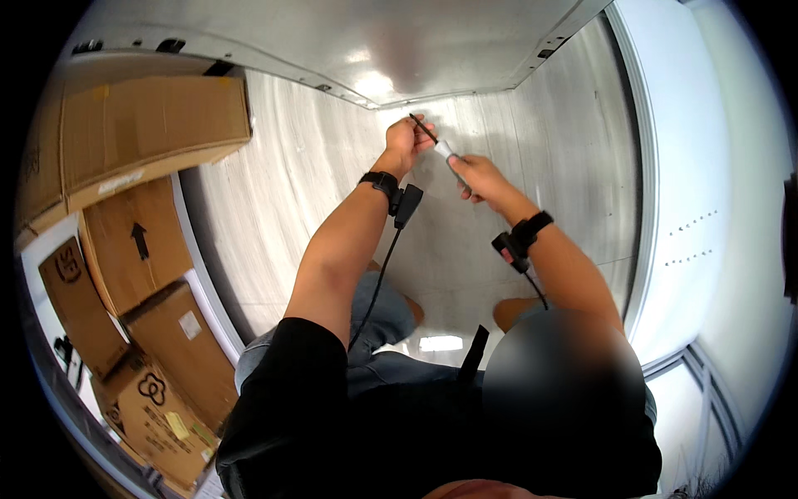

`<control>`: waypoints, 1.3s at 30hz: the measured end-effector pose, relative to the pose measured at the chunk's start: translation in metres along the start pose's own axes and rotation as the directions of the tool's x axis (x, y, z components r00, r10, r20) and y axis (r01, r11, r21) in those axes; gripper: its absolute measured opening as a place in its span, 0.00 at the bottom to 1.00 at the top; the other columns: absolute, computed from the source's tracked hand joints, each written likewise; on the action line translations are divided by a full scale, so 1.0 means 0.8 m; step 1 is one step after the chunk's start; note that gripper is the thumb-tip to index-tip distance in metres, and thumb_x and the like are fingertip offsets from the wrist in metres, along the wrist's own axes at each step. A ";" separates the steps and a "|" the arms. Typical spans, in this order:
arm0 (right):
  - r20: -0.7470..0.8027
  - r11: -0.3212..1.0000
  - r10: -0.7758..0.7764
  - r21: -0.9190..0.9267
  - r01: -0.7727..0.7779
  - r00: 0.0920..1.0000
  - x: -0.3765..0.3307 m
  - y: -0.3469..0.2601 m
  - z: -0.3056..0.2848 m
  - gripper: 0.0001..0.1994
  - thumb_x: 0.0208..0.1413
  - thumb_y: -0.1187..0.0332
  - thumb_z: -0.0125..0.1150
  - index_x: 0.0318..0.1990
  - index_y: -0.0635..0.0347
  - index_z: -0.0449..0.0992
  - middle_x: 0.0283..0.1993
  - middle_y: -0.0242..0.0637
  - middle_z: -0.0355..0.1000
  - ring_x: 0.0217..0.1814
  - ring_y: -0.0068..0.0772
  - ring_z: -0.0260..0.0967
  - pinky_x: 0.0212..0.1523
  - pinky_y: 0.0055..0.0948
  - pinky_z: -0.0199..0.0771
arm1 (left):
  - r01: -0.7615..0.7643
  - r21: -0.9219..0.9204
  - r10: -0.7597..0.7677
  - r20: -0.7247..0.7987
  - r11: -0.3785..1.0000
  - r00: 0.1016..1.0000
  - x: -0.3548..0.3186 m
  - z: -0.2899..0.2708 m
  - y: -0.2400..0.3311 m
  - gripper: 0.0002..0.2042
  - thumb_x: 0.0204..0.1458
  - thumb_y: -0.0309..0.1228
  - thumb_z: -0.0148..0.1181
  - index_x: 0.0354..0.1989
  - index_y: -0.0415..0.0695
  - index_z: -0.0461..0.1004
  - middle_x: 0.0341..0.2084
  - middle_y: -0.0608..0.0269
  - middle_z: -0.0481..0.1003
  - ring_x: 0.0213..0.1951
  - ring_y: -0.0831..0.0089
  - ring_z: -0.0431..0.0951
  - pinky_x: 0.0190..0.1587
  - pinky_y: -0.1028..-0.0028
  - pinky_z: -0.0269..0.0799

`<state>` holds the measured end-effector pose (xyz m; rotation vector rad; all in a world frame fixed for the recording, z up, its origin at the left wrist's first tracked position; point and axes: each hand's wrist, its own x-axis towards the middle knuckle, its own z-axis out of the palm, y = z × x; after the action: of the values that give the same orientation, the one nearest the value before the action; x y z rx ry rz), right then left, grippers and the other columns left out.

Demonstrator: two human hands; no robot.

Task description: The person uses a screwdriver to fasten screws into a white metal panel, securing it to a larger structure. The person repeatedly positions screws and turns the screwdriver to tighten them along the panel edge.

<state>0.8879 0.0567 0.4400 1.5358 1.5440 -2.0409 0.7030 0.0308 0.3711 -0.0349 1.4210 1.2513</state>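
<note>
My right hand (480, 177) is wrapped round the grey-and-white handle of a screwdriver (442, 149). Its dark shaft slants up and to the left, and the tip ends beside the fingers of my left hand (404, 136). The left fingers are curled close to the shaft; what lies between them, if anything, is too small to make out. Just beyond both hands stands a large metal panel (399, 50), its lower edge close to the floor.
Cardboard boxes (154, 125) are stacked along the left. A white cabinet side (677, 166) rises on the right. Pale wood-look floor (291, 150) lies below my hands. Black wrist straps with cables (384, 283) hang from both forearms.
</note>
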 end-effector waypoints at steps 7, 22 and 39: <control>-0.032 0.914 0.041 0.406 -0.025 0.999 0.045 0.043 0.070 0.22 0.59 0.55 0.53 0.52 0.63 0.62 0.35 0.37 0.67 0.28 0.25 0.66 0.27 0.25 0.69 | -0.003 0.238 -0.004 0.030 0.971 1.000 0.043 -0.034 0.012 0.11 0.63 0.31 0.39 0.46 0.42 0.68 0.32 0.59 0.78 0.28 0.73 0.78 0.23 0.78 0.71; -0.016 0.811 0.020 0.586 -0.007 1.000 0.060 0.055 0.102 0.21 0.63 0.54 0.47 0.55 0.60 0.63 0.36 0.35 0.67 0.30 0.25 0.64 0.30 0.25 0.67 | -0.127 0.145 0.128 0.004 0.981 0.992 0.052 -0.035 0.001 0.09 0.60 0.30 0.50 0.47 0.44 0.67 0.34 0.58 0.78 0.27 0.72 0.79 0.24 0.80 0.73; 0.065 0.713 0.003 0.700 -0.048 0.998 0.073 0.069 0.100 0.16 0.64 0.54 0.45 0.49 0.54 0.65 0.33 0.33 0.66 0.28 0.25 0.63 0.30 0.26 0.65 | -0.090 0.127 0.091 -0.004 0.988 0.996 0.048 -0.034 0.002 0.11 0.60 0.29 0.49 0.50 0.45 0.66 0.34 0.59 0.78 0.28 0.74 0.79 0.25 0.80 0.74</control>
<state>0.8463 -0.0066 0.3553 1.6454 0.7023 -2.8158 0.6705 0.0366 0.3371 0.1116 1.5224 1.2333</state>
